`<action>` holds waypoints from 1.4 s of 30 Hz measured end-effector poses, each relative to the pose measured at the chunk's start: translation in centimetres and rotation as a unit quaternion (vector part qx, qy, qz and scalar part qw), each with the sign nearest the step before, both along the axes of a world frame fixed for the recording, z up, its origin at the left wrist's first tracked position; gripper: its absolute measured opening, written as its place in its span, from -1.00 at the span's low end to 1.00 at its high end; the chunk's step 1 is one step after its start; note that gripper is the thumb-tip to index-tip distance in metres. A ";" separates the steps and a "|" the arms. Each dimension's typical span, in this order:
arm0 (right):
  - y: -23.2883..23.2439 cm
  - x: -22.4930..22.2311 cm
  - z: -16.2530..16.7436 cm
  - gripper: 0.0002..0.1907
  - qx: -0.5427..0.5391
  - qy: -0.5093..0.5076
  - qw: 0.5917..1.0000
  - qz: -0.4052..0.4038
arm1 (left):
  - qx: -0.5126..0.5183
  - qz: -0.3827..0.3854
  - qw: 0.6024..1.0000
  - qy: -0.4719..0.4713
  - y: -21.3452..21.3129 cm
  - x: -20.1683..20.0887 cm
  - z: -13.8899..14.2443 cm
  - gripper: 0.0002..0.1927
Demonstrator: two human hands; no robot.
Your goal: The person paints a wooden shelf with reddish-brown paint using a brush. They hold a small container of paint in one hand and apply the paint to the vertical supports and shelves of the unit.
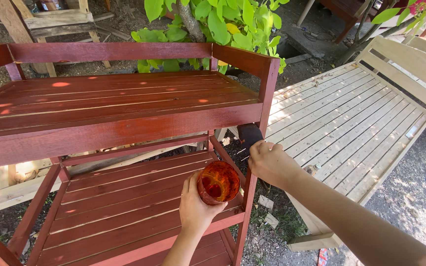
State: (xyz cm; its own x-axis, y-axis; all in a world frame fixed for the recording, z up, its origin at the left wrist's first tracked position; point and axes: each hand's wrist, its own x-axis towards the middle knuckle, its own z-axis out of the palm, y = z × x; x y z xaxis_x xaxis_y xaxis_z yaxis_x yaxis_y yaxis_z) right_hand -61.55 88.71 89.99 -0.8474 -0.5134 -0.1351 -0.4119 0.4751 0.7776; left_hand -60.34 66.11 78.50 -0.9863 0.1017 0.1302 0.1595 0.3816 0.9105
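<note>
My left hand (195, 206) grips a small round container (218, 182) holding red-orange stain, tilted toward me, above the lower slatted shelf (124, 202). My right hand (270, 162) is closed on a paintbrush with a dark head (249, 134), held against the right front leg (267, 98) of a red-brown stained wooden rack, just under its top shelf (114, 101). The brush handle is hidden inside my fist.
A large unpainted slatted wooden piece (351, 118) lies to the right on bare ground. A leafy green plant (213, 29) stands behind the rack. Raw wooden frames (55, 22) sit at the back left. Wood scraps (267, 203) lie on the dirt below.
</note>
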 end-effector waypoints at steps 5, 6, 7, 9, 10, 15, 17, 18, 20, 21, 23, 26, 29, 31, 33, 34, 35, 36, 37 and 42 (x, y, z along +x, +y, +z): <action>-0.3 -0.4 0.8 -0.78 0.057 0.014 0.998 0.029 | -0.024 -0.005 1.000 -0.016 -0.1 0.0 0.0 0.11; -0.3 -0.5 0.8 -0.78 0.062 0.009 0.998 0.022 | -0.038 -0.010 0.999 -0.030 -0.1 -0.1 0.0 0.15; -0.3 -0.6 0.9 -0.77 0.067 0.003 0.998 0.015 | -0.053 -0.014 0.997 -0.045 -0.1 -0.1 -0.1 0.18; -0.1 -0.6 1.0 -0.77 0.038 -0.014 0.999 -0.004 | -0.046 -0.012 0.998 -0.031 -0.1 0.0 -0.3 0.19; -0.1 -0.4 1.1 -0.77 0.005 -0.024 1.000 -0.017 | -0.041 -0.011 0.999 -0.024 -0.1 0.0 -0.4 0.19; 0.0 1.3 0.7 -0.44 -0.374 -0.057 0.919 -0.111 | -0.032 -0.013 0.999 -0.033 0.0 0.1 -0.2 0.16; -0.2 1.7 0.0 -0.25 -0.456 -0.060 0.869 -0.183 | -0.030 -0.013 0.999 -0.036 0.0 0.2 0.0 0.16; -0.4 1.7 -0.5 -0.39 -0.522 -0.031 0.840 -0.143 | -0.030 -0.013 0.999 -0.036 0.0 0.2 0.2 0.16; -0.7 1.3 -1.5 -0.66 -0.643 0.027 0.763 -0.062 | -0.025 -0.015 0.999 -0.036 -0.1 0.1 0.6 0.15; -0.7 1.0 -1.9 -0.69 -0.680 0.050 0.729 -0.058 | -0.021 -0.017 0.999 -0.035 -0.2 0.0 0.7 0.14; -0.8 0.5 -2.6 -0.73 -0.748 0.096 0.655 -0.053 | -0.017 -0.018 0.999 -0.025 -0.3 0.1 1.0 0.13; -0.7 0.3 -2.8 -0.72 -0.755 0.106 0.640 -0.090 | -0.017 -0.016 1.000 -0.014 -0.3 0.1 1.2 0.12; -1.0 0.7 -2.4 -0.72 -0.727 0.144 0.667 -0.076 | -0.018 -0.022 0.999 -0.027 0.0 0.2 1.4 0.13; -1.5 1.4 -2.0 -0.72 -0.708 0.176 0.681 -0.066 | -0.016 -0.021 1.000 -0.016 0.2 0.4 1.6 0.12; -2.3 2.2 -1.8 -0.72 -0.699 0.207 0.682 -0.064 | -0.016 -0.024 0.999 -0.017 0.3 0.4 1.6 0.12; -2.7 2.9 -1.7 -0.72 -0.700 0.221 0.676 -0.067 | -0.017 -0.025 0.999 -0.018 0.4 0.3 1.6 0.12; -3.0 3.6 -1.6 -0.73 -0.701 0.235 0.669 -0.069 | -0.032 -0.028 0.999 -0.026 0.4 0.3 1.6 0.14; -3.2 4.3 -1.5 -0.72 -0.702 0.236 0.668 -0.071 | -0.047 -0.030 0.998 -0.034 0.4 0.2 1.6 0.15; -3.4 5.0 -1.5 -0.71 -0.702 0.236 0.668 -0.073 | -0.062 -0.033 0.997 -0.043 0.4 0.2 1.5 0.17; -3.2 5.9 -1.4 -0.68 -0.680 0.238 0.693 -0.035 | -0.051 -0.035 0.998 -0.028 0.7 0.3 1.2 0.16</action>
State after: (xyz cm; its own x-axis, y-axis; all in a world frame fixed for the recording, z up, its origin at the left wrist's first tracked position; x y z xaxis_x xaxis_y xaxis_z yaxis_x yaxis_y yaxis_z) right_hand -55.65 85.50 88.58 -0.6590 0.1537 0.7363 -0.2007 0.9074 -0.3691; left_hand -60.01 66.78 79.72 -0.9816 0.1811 0.0612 0.1400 0.4628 0.8753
